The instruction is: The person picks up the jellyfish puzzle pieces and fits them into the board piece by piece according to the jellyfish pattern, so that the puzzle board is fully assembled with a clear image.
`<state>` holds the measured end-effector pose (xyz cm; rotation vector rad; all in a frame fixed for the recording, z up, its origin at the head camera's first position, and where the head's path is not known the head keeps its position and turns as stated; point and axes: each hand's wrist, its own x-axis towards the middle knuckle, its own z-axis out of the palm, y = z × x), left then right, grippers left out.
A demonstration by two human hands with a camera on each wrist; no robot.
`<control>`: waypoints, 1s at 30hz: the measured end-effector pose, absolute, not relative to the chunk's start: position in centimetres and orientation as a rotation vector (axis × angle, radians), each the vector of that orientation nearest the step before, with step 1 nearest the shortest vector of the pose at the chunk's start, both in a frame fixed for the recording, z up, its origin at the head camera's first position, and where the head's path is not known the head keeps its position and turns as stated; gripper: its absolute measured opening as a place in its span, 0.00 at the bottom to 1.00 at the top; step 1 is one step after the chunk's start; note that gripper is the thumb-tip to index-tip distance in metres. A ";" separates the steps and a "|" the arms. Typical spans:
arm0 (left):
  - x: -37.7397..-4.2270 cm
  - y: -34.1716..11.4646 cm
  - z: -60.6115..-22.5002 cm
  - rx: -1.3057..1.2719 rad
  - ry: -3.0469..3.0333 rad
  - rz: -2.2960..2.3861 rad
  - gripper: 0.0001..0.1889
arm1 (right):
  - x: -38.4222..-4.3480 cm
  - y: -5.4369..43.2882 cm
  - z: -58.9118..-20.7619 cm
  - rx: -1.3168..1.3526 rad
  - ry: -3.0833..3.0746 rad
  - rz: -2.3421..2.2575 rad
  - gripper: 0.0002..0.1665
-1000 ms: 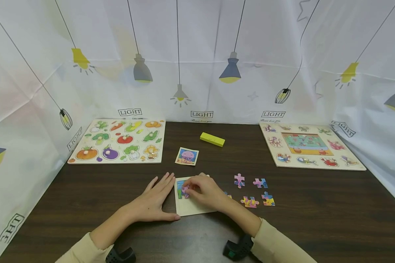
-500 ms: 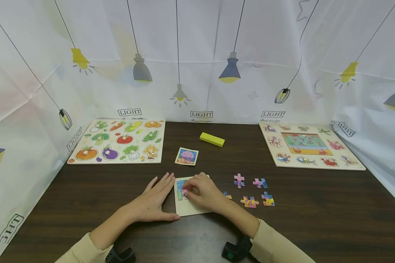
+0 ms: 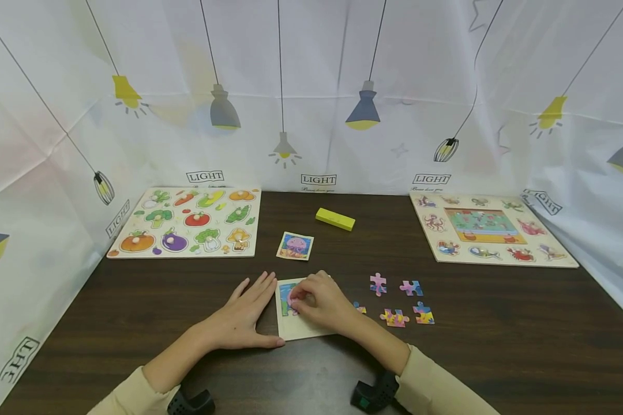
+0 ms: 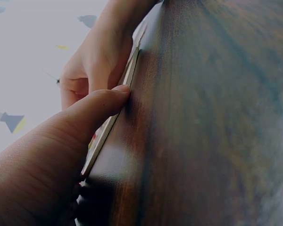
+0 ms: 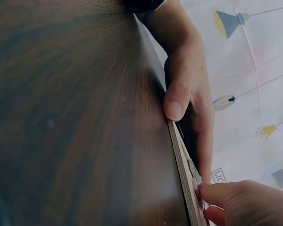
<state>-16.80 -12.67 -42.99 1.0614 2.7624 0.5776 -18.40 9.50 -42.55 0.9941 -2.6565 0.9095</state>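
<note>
A pale puzzle tray (image 3: 301,329) lies on the dark table in the head view, with a blue-and-green part of a picture in its left corner. My right hand (image 3: 326,301) is over the tray and pinches a pink jigsaw piece (image 3: 291,298) against it, beside that part. The fingers cover much of the piece and the tray's far right. My left hand (image 3: 244,317) lies with spread, straight fingers along the tray's left edge. In the left wrist view its thumb (image 4: 114,96) touches the tray's edge.
Several loose jigsaw pieces (image 3: 394,318) lie right of the tray. Behind it are a small octopus picture card (image 3: 295,246) and a yellow block (image 3: 335,219). A vegetable board (image 3: 218,233) stands back left, a sea-animal board (image 3: 537,242) back right.
My right fingers shift slightly over the tray with the pink jigsaw piece, which now sits closer against the blue-and-green part. My left hand stays in place.
</note>
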 end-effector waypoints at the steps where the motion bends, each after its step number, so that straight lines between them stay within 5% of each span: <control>1: -16.8 -12.7 -43.0 1.061 2.762 0.576 0.58 | -18.4 9.5 -42.5 0.985 -2.657 0.907 0.04; 30: -16.7 -12.6 -43.3 1.091 2.805 0.575 0.56 | -18.3 11.0 -41.7 0.890 -2.669 0.879 0.10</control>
